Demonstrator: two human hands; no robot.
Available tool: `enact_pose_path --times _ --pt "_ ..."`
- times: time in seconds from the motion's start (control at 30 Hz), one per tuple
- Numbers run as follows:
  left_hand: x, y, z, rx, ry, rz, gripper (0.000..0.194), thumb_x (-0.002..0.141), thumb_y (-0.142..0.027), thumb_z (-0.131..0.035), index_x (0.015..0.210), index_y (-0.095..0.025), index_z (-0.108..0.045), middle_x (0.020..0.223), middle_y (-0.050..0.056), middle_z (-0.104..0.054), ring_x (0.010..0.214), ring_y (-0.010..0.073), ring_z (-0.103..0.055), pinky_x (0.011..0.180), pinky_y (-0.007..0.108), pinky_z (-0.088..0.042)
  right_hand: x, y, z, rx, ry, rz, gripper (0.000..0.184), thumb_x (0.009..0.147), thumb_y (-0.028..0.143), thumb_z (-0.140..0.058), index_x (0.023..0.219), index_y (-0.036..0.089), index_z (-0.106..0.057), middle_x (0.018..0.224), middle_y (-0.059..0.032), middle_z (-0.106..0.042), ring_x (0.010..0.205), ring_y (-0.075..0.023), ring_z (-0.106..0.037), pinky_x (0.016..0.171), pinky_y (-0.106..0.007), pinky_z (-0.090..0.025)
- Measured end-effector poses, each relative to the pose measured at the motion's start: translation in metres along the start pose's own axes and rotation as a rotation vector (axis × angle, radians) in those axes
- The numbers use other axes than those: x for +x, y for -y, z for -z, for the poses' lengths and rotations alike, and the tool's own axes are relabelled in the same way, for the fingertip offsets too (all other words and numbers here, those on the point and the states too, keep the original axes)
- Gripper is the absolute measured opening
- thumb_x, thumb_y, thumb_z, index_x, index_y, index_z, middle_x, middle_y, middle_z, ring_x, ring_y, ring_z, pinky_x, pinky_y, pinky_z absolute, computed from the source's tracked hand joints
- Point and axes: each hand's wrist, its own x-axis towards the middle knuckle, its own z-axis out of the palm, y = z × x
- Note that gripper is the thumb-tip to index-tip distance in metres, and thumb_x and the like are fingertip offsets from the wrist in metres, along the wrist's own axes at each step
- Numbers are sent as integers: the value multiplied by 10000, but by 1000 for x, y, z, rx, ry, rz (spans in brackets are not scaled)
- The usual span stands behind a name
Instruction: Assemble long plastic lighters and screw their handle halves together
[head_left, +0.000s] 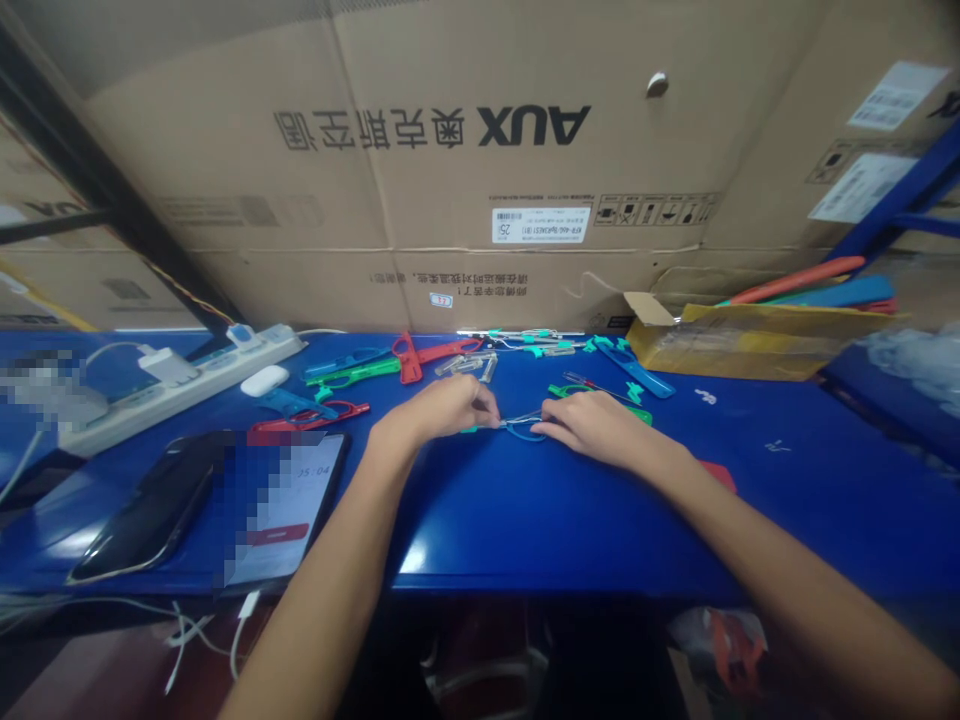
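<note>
My left hand [454,408] and my right hand [596,428] are close together above the middle of the blue table. Both are closed, with fingertips pinching the ends of a thin pale-and-blue looped piece [523,429]. Its exact kind is too small and partly covered to tell. A bit of green shows under my left fingers. Beyond my left hand lie several small clear and metal pieces [469,364] and a red plastic piece with a looped end [435,352]. A green plastic piece [641,412] is partly hidden behind my right hand.
A yellow-taped carton [742,340] with coloured plastic pieces stands at the back right. A power strip [180,390], a black phone [154,510] and a lit-screen device [289,510] are on the left. Large cardboard boxes [420,200] wall off the back.
</note>
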Motion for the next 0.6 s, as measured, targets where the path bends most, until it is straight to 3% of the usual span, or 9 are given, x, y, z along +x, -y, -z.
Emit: enact_pose_path --times 0.17,0.33,0.6 --pt "0 -1 -1 36 7 9 160 855 -289 -643 930 -235 -774 937 -6 -782 834 162 -684 670 223 -435 0 -5 -1 64 -21 -51 293 1015 441 -514 973 202 -679 799 -50 -733 738 -218 -683 582 -286 -344" --pt "-1 1 -1 -13 17 -3 190 858 -319 -637 939 -212 -771 920 10 -779 820 163 -677 671 227 -434 -2 -14 -5 111 -177 1 268 1024 362 -508 1205 242 -664 1107 -74 -683 950 -217 -654 662 -284 -427" --pt "1 -1 -1 -65 27 10 225 839 -335 -650 927 -173 -779 870 27 -769 777 156 -654 657 228 -434 4 -12 -13 148 -188 11 240 1026 280 -479 1011 211 -708 1073 -73 -667 1003 -215 -612 686 -295 -464"
